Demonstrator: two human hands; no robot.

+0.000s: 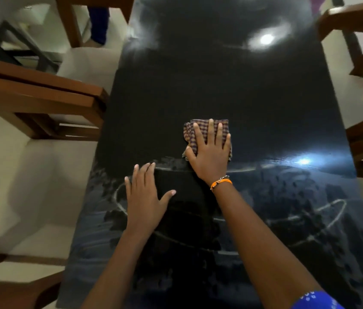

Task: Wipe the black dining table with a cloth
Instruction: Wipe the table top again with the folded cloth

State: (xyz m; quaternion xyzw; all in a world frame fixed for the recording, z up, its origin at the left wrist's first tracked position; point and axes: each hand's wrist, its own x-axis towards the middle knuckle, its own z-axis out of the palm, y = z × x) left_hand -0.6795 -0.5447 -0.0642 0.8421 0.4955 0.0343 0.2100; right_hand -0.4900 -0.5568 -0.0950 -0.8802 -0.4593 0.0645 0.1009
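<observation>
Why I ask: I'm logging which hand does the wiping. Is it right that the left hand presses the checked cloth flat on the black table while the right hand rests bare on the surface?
Not quite: the hands are swapped. In the head view the right hand presses the checked cloth flat on the black table, while the left hand rests bare on the surface.

The black tabletop runs up the frame's middle, glossy, smeared with streaks toward the bottom. On it lie the checked cloth, centre, under my right hand, and my left hand, flat, lower left.
</observation>
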